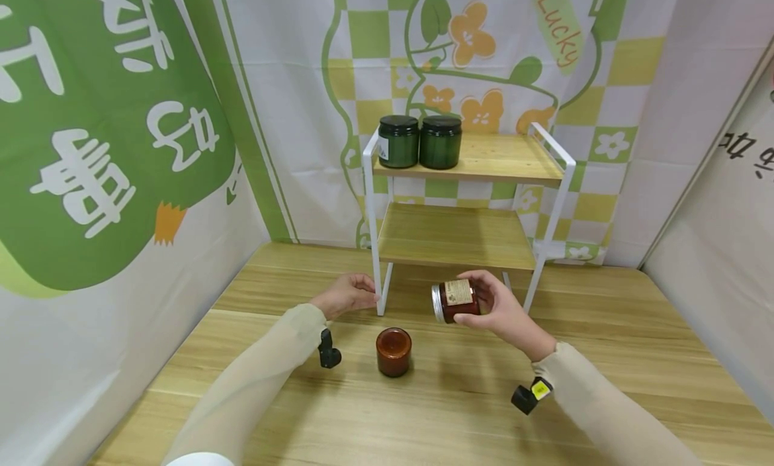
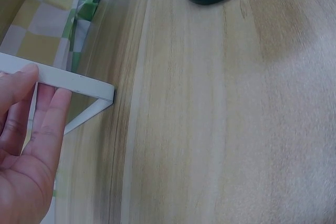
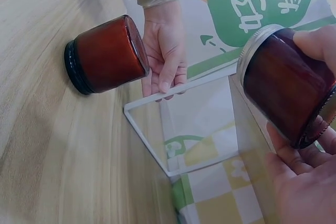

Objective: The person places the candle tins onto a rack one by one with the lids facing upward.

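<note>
My right hand (image 1: 492,308) grips a dark amber glass jar (image 1: 457,301) with a silver lid and paper label. The jar lies on its side in the air, lid to the left, before the lower part of a small shelf rack (image 1: 453,238). In the right wrist view, thumb and fingers wrap the jar's base end (image 3: 286,85). My left hand (image 1: 347,295) pinches the rack's white front-left leg (image 2: 79,81) between thumb and fingers. A second amber jar (image 1: 394,352) stands on the table between the hands, upside down on its black lid (image 3: 77,68).
Two green jars with black lids, one at the left (image 1: 398,142) and one beside it (image 1: 441,142), stand on the rack's top shelf (image 1: 502,154). The lower shelf (image 1: 453,234) is bare wood. Printed cloth walls (image 1: 290,117) enclose the wooden table (image 1: 605,358).
</note>
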### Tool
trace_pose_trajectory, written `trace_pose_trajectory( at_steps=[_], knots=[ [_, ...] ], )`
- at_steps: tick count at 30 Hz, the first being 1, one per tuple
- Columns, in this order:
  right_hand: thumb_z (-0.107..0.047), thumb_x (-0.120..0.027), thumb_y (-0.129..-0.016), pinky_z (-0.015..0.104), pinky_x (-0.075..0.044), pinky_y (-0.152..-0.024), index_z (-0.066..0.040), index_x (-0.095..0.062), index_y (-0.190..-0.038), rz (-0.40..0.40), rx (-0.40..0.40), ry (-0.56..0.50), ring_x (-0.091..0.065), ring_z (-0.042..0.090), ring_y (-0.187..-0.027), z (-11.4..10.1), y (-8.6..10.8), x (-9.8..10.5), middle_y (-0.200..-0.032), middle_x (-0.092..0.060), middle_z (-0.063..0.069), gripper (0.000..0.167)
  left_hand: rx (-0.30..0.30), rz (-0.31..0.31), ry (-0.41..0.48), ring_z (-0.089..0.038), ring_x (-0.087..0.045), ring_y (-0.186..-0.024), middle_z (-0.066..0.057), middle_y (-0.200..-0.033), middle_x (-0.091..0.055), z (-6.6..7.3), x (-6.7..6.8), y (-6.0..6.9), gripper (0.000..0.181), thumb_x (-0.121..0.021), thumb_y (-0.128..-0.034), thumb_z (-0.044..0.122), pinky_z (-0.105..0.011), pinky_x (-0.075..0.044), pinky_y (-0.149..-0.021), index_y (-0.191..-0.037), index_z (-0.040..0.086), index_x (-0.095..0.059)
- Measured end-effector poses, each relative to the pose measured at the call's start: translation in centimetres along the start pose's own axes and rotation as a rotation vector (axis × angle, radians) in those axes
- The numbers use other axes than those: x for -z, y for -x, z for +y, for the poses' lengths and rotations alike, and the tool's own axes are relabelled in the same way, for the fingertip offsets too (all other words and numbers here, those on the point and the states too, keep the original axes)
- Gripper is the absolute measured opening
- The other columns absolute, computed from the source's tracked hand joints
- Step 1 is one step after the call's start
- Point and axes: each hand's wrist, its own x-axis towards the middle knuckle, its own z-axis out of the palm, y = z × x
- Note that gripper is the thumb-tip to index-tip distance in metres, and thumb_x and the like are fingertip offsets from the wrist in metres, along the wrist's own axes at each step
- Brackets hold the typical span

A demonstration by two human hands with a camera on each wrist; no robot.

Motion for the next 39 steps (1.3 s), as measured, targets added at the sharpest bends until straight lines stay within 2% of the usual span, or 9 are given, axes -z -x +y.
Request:
trace_pose_trajectory(
  at_steps=[5, 12, 19, 22, 28, 39],
  knots=[
    [-0.003, -0.077, -0.080, 0.023, -0.056, -0.083, -0.001, -0.041, -0.134, 0.009, 0.007, -0.018, -0.056, 0.015, -0.105, -0.01, 0.00, -0.01, -0.128, -0.048, 0.013, 0.065, -0.004, -0.003, -0.002, -0.021, -0.064, -0.094, -0.003, -0.090, -0.059, 0.04, 0.01, 0.01, 0.015, -0.058, -0.0916, -0.008, -0.035, -0.055, -0.096, -0.092, 0.006, -0.054],
    [0.001, -0.075, -0.080, 0.024, -0.058, -0.081, 0.003, -0.037, -0.135, 0.014, 0.007, -0.107, -0.056, 0.014, -0.104, -0.06, -0.04, 0.10, -0.123, -0.047, 0.006, 0.067, 0.003, 0.005, -0.010, -0.022, -0.064, -0.095, -0.003, -0.090, -0.059, 0.18, -0.01, 0.06, 0.015, -0.059, -0.0912, -0.008, -0.032, -0.057, -0.093, -0.092, 0.006, -0.055],
    [0.004, -0.073, -0.080, 0.024, -0.059, -0.077, -0.006, -0.042, -0.130, 0.020, 0.018, -0.148, -0.056, 0.014, -0.102, -0.20, -0.09, 0.11, -0.124, -0.047, 0.005, 0.059, 0.007, 0.006, -0.016, -0.023, -0.064, -0.095, -0.003, -0.090, -0.060, 0.23, -0.02, 0.07, 0.013, -0.059, -0.0915, -0.008, -0.032, -0.057, -0.092, -0.093, 0.005, -0.055],
    [0.004, -0.073, -0.081, 0.023, -0.059, -0.076, -0.004, -0.042, -0.130, 0.030, 0.026, -0.127, -0.056, 0.013, -0.102, -0.30, -0.07, 0.12, -0.124, -0.047, 0.006, 0.059, 0.010, 0.005, -0.017, -0.023, -0.064, -0.096, -0.004, -0.091, -0.060, 0.22, -0.02, 0.05, 0.013, -0.058, -0.0918, -0.007, -0.033, -0.057, -0.093, -0.092, 0.005, -0.055],
    [0.005, -0.071, -0.082, 0.019, -0.056, -0.080, 0.007, -0.037, -0.134, 0.049, 0.037, -0.071, -0.054, 0.008, -0.108, -0.40, -0.15, 0.25, -0.130, -0.046, 0.016, 0.063, 0.015, 0.009, -0.018, -0.022, -0.064, -0.094, -0.008, -0.094, -0.060, 0.15, 0.01, -0.01, 0.012, -0.062, -0.0910, -0.005, -0.032, -0.057, -0.092, -0.091, 0.006, -0.055],
    [0.002, -0.071, -0.084, 0.010, -0.049, -0.088, 0.006, -0.036, -0.139, 0.048, 0.049, -0.013, -0.044, -0.003, -0.122, -0.67, -0.03, 0.46, -0.138, -0.041, 0.024, 0.066, 0.007, 0.003, -0.025, -0.020, -0.064, -0.094, -0.004, -0.091, -0.060, 0.23, 0.04, 0.11, 0.013, -0.058, -0.0928, -0.005, -0.033, -0.056, -0.093, -0.090, 0.007, -0.056]
  ],
)
